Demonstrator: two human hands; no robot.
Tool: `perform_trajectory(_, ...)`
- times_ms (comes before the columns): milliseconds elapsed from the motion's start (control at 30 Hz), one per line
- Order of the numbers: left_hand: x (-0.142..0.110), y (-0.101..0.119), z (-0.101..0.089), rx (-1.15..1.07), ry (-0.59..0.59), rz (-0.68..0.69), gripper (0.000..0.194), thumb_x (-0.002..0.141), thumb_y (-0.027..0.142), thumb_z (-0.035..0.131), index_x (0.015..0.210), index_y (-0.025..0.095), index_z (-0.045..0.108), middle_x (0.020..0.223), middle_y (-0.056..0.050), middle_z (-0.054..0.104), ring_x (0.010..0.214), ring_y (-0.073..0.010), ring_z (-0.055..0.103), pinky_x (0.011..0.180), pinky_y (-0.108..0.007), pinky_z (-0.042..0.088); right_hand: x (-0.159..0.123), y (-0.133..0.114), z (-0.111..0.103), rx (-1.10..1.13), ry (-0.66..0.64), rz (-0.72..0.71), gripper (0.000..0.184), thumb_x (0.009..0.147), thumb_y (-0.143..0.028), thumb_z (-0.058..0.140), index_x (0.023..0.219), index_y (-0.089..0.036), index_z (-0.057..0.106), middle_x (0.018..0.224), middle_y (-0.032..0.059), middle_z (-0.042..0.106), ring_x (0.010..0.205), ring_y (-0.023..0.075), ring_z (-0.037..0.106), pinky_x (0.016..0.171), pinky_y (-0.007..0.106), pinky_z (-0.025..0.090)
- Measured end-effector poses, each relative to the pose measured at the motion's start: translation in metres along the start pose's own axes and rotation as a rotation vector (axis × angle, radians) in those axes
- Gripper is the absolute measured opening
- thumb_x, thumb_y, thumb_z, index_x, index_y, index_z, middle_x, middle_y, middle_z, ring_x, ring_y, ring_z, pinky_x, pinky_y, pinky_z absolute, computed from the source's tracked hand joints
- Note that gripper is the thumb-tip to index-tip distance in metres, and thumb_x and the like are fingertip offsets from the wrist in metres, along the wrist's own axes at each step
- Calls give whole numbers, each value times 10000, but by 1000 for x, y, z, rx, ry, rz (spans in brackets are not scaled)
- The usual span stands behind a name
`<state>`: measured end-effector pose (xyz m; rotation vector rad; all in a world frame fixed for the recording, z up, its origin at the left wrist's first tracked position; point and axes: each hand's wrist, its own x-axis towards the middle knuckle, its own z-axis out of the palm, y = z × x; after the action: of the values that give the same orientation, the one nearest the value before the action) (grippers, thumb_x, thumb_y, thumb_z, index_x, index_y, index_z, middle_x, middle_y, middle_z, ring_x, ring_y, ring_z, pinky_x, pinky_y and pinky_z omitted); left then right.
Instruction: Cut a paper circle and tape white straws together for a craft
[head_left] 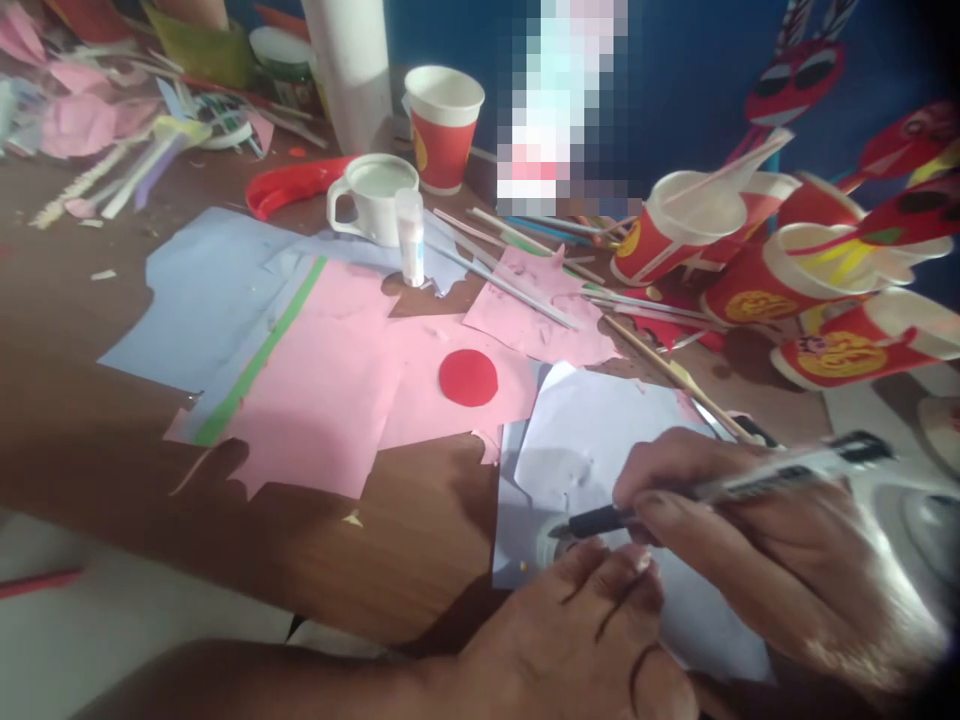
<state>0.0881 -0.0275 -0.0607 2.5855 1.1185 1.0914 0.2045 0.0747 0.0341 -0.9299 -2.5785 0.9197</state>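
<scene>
My right hand (750, 540) is closed around a pen (600, 522) with a clear barrel and a black grip. Its tip points down at the pale paper, close to the fingers of my left hand. My left hand (570, 630) rests on white-lilac sheets (637, 410), fingers curled and bunched. A small round whitish rim (550, 545) shows beside the left fingertips, under the pen tip; the rest of it is hidden. Left of the sheets, a red paper disc (469, 378) lies on pink paper (315, 390).
A glue stick (410, 245) stands beside a white mug (371, 195). Behind are a red paper cup (444, 130) and a red strip (300, 187). Several red-and-white cups (832, 350) lie or stand at right, near straws and sticks (660, 360). Blue paper (210, 280) covers the table's left part.
</scene>
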Motion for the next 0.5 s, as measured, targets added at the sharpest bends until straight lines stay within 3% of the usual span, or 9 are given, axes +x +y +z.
perform_trajectory(167,-2,4,9,-16,-96,8,201,875,186,442,725,160,573,1086,-92,663,1080,-235,588,965,-414,426,23,0,3,-18,-185,-71,200,887,-187,439,719,-190,548,562,-29,531,466,93,480,459,242,352)
perform_trajectory(333,-1,0,-3,-25,-124,12,179,880,208,466,758,179,594,1140,-71,642,1125,-222,553,1006,-387,392,33,1,7,16,-189,-145,254,904,-220,425,697,-200,571,575,-2,565,472,108,486,430,260,315)
perform_trajectory(500,1,-1,-8,-31,-129,-5,202,870,212,466,714,194,593,1097,-65,663,1076,-222,581,960,-365,426,39,-3,10,63,-181,-79,227,866,-227,490,669,-216,603,544,-5,555,447,116,457,396,263,297)
